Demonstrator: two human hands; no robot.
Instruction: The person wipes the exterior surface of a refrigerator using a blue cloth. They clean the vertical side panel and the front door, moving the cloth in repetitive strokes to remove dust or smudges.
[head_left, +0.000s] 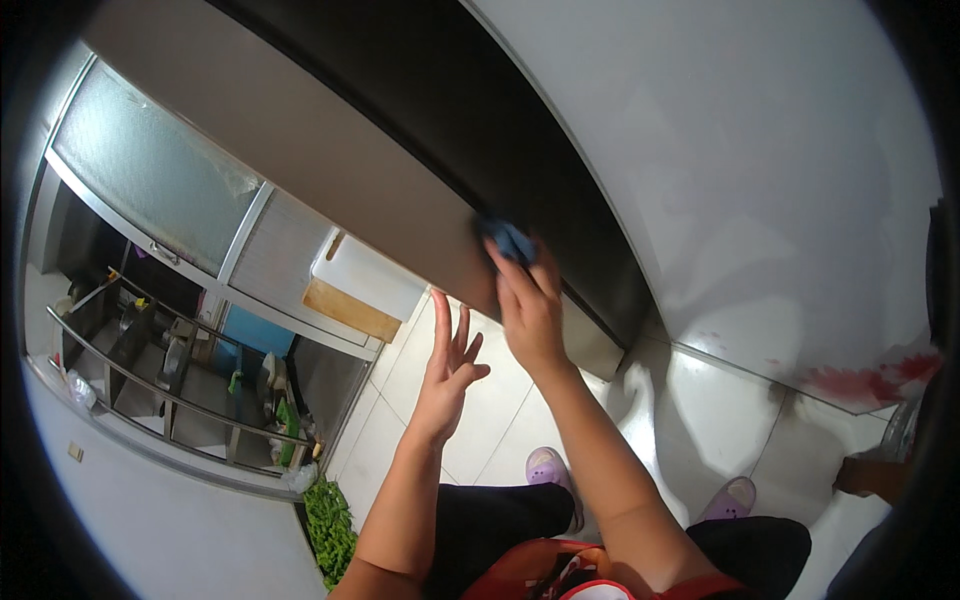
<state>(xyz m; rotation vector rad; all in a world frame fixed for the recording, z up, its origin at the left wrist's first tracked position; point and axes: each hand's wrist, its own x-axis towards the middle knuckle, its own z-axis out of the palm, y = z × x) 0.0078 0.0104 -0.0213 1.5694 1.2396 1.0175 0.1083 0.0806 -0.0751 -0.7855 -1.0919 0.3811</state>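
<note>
My right hand (534, 315) presses a bunched blue cloth (511, 241) against a tall grey-brown panel (360, 157), near the dark strip along its side. The cloth and the fingertips are slightly blurred. The panel looks like the front of a refrigerator or cabinet, with a dark side face (495, 97) beyond it. My left hand (448, 375) holds nothing; its fingers are spread, with the longest fingertips at the panel's near edge. Whether they press on that edge I cannot tell.
Left of the panel stand a white cutting board (367, 274), a wooden board (351, 309) and a frosted sliding door (157, 150). A metal-railed rack (180, 397) holds several items. Green foliage (328, 529) is below. A white wall panel (750, 172) rises at right above floor tiles (480, 405).
</note>
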